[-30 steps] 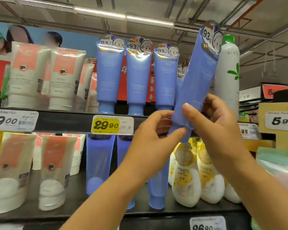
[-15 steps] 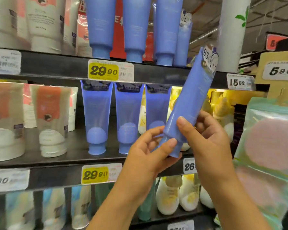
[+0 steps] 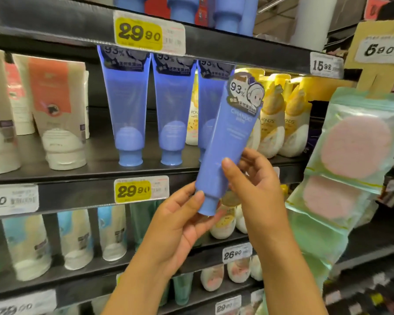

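- Left hand [image 3: 182, 223] is cupping the cap of the blue tube [image 3: 228, 142], thumb pinching; steadying it from beneath seems best.
- Blue tube is leaning cap-down before the middle shelf [image 3: 77, 194].
- Right hand [image 3: 257, 185] is gripping its lower body, thumb in front.

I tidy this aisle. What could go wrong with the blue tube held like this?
The blue tube is tilted and held only near its lower end by the left hand and right hand, so it might slip. Its top leans in front of the standing tubes and yellow bottles; a careless push could topple them. The hanging pad packs beside the right hand could be brushed.
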